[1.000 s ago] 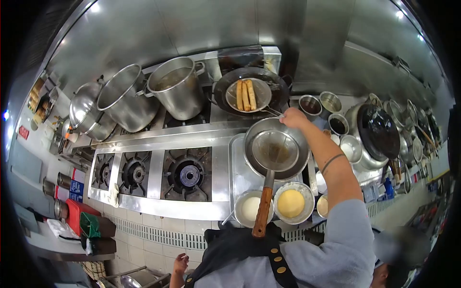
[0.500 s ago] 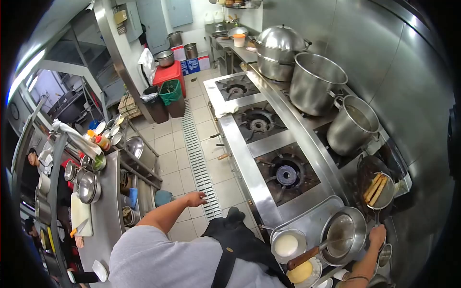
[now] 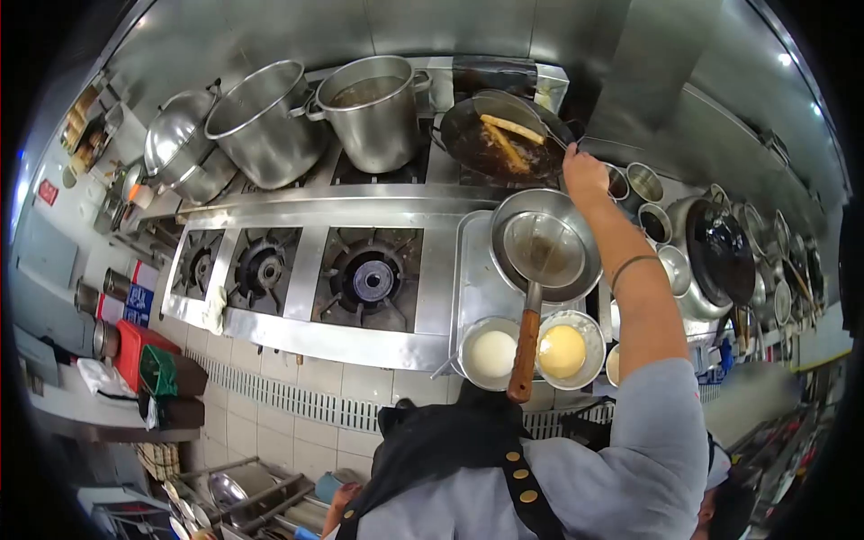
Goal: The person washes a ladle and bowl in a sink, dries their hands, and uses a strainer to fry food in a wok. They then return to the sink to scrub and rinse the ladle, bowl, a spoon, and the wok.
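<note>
My right hand (image 3: 585,173) is closed round the handle of a round strainer (image 3: 509,110) over a dark wok (image 3: 459,137) at the back of the stove. One fried stick (image 3: 513,129) lies across the strainer's edge; others (image 3: 506,148) are in the wok's dark oil. My left hand (image 3: 344,495) hangs low beside my body, partly hidden, its fingers unclear. Before me, a wooden-handled strainer (image 3: 544,247) rests over a metal bowl (image 3: 587,236) on a tray (image 3: 472,261). Near it are a bowl of white liquid (image 3: 494,353) and a bowl of yellow liquid (image 3: 562,351).
Three burners (image 3: 371,279) line the stove front. Tall pots (image 3: 371,126) and a lidded steamer (image 3: 184,148) stand behind. Small metal containers (image 3: 644,183) and a large dark pan (image 3: 718,252) are at right. Part of a person (image 3: 715,486) shows at lower right.
The view has swung to the right. The fried sticks, held together in the strainer before, now lie partly in the wok's oil. My left hand has dropped lower in the view.
</note>
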{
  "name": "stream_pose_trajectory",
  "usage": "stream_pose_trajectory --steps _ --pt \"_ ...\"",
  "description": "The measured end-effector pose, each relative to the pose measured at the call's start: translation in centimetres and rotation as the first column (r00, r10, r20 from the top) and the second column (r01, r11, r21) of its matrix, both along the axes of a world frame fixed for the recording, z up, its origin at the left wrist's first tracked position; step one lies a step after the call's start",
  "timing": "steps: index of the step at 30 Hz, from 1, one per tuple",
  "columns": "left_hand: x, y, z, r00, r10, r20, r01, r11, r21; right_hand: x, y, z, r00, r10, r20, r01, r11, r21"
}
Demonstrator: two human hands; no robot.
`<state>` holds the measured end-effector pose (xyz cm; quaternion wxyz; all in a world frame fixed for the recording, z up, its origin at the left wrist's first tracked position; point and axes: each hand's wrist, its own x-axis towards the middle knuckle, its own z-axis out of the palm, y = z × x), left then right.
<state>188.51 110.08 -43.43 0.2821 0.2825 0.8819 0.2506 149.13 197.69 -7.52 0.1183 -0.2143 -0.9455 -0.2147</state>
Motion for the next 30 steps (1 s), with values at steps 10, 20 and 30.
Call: stream_pose_trajectory --steps 10,20,30 --pt "-11.9 -7.4 -0.1 0.3 0.624 0.722 -0.845 0.525 -0.102 1.5 -5.0 0.9 0.953 -0.303 0.015 0.291 0.898 -0.331" --pt "-18.2 -19.8 -0.3 0.397 0.751 0.527 -0.811 0.556 -0.181 6.2 -10.3 2.9 0.887 -0.447 -0.119 0.341 0.805 -0.485" --pt "-25.1 -13.8 7.6 0.489 0.755 0.437 -0.687 0.642 -0.34 7.2 -9.8 4.6 0.896 -0.436 -0.079 0.377 0.845 -0.379"
